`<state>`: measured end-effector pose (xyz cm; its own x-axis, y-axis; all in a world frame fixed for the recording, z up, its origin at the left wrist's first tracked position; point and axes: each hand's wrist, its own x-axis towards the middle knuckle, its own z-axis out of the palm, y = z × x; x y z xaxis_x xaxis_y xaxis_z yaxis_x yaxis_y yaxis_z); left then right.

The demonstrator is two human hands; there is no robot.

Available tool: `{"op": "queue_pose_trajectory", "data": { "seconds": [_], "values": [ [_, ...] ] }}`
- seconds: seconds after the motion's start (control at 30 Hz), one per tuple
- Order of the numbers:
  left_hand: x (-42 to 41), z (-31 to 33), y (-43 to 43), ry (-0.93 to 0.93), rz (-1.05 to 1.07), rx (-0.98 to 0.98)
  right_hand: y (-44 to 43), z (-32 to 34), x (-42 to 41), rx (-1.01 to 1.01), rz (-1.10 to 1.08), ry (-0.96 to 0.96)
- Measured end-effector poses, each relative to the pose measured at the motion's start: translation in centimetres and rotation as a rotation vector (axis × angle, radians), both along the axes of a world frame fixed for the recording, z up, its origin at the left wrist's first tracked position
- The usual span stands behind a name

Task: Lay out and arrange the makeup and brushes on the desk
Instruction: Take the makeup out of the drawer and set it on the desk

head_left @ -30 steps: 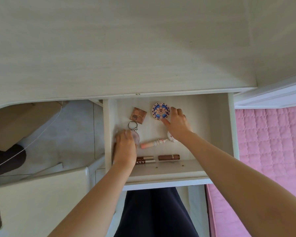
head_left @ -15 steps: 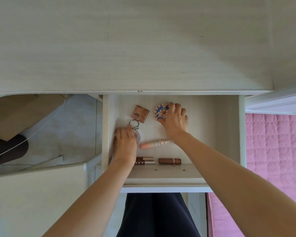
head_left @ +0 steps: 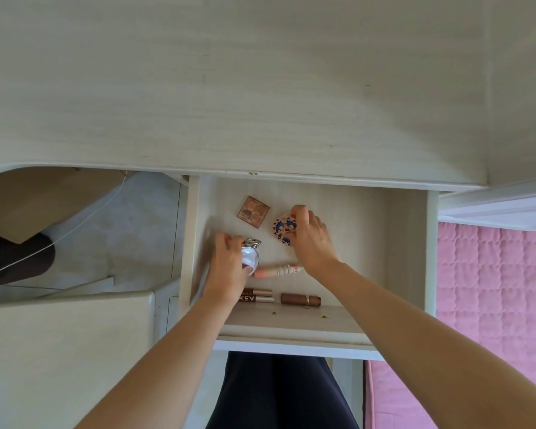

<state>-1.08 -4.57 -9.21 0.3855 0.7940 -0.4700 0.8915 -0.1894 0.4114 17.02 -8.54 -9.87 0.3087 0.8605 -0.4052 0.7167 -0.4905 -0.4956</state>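
Nearest the viewer, two bare forearms are extended over the front wall of an open drawer point(head_left: 291, 328).

Just inside that front wall, two slim tubes point(head_left: 258, 296) are laid side by side towards the left corner. The letters "KEY" can be read on them beside the left wrist. A brown lipstick point(head_left: 300, 299) is laid flat just to their right, apart from them. Further in, a pink tube point(head_left: 276, 270) is laid crosswise between the two wrists, its right end hidden under the right wrist.

The left hand point(head_left: 228, 267) is held palm down near the drawer's left wall. Its fingers are curled round a round mirrored case point(head_left: 250, 258), whose metal ring point(head_left: 252, 242) is seen past the fingertips. Whether the case is clear of the drawer floor cannot be told.

The right hand point(head_left: 311, 239) is set near the drawer's middle. A round patterned compact point(head_left: 283, 231) is gripped at its rim by the curled fingers and tilted up on edge.

Beyond both hands, a square brown palette point(head_left: 253, 211) is laid flat towards the back. Its printing is too small to be read.

A broad stretch of bare drawer floor is seen between the right hand and the drawer's right wall.

The pale wooden desk top point(head_left: 260, 88) is spread across the far side, its front edge overhanging the back of the drawer.
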Motion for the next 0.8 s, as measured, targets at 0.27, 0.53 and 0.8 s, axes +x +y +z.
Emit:
{"op": "queue_pose_trajectory", "data": {
  "seconds": [0.27, 0.53, 0.8],
  "values": [
    [1.0, 3.0, 0.1, -0.215, 0.277, -0.109, -1.2, 3.6, 0.4, 0.024, -0.115, 0.231],
    [1.8, 8.8, -0.9, -0.493, 0.61, -0.228, -3.0, 9.7, 0.3, 0.15, -0.272, 0.311],
    [2.0, 13.6, 2.1, -0.687, 0.777, -0.24, -1.0, 15.2, -0.8, 0.31, -0.304, 0.334]
  ]
}}
